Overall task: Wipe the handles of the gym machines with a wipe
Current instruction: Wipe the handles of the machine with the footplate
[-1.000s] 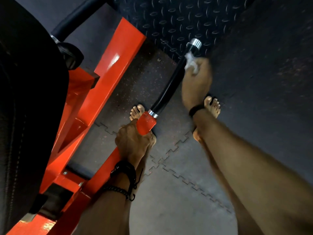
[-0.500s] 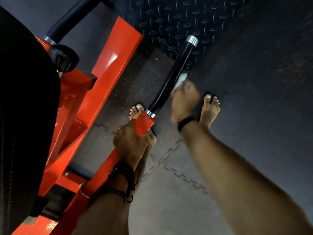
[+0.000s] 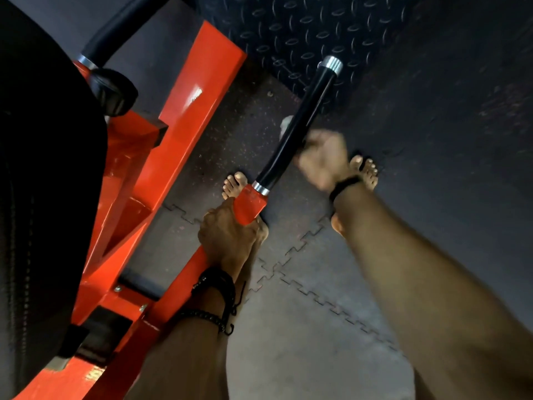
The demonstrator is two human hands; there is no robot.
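A black machine handle (image 3: 300, 122) with a chrome end cap (image 3: 331, 64) sticks out from a red arm (image 3: 249, 207). My right hand (image 3: 321, 160), blurred by motion, wraps the handle's middle from the right with a white wipe (image 3: 285, 125) that peeks out on the handle's left side. My left hand (image 3: 227, 235) grips the red arm just below the handle's lower chrome collar.
The red machine frame (image 3: 184, 134) and a black padded seat (image 3: 43, 168) fill the left. A second black handle (image 3: 121, 27) runs along the top left. Bare feet (image 3: 235, 184) stand on the interlocking rubber floor mats (image 3: 302, 327) below the handle.
My right hand slid with the wipe from the handle's chrome end down to its middle. My left hand kept its grip on the red arm.
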